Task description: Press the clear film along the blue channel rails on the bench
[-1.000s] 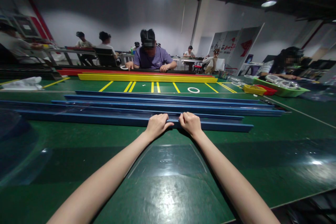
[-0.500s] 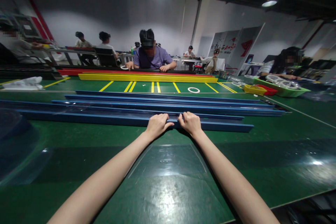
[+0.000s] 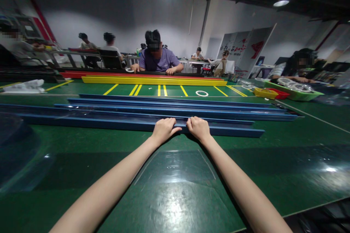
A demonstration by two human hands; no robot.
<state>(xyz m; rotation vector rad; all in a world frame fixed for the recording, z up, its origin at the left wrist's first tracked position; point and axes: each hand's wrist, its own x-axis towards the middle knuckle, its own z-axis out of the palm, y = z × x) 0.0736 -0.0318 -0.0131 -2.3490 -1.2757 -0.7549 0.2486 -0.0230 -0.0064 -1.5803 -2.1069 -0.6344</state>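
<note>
A long blue channel strip [image 3: 95, 121] lies across the table in front of me, its open side up. My left hand [image 3: 164, 130] is closed over its near wall, fingers curled into the channel and thumb along the front face. A short gap to the right, my right hand [image 3: 199, 128] grips the same wall, its fingertips hidden inside the channel. Just behind lie more blue channel strips [image 3: 175, 106], parallel to the first and apart from both hands.
Clear plastic film [image 3: 169, 167] stretches over the green table [image 3: 175, 218], and a film roll [image 3: 13, 134] sits at left. Beyond are a yellow strip [image 3: 153, 81], a white ring [image 3: 201, 94] and a green tray [image 3: 303, 95]. A co-worker [image 3: 161, 60] sits opposite.
</note>
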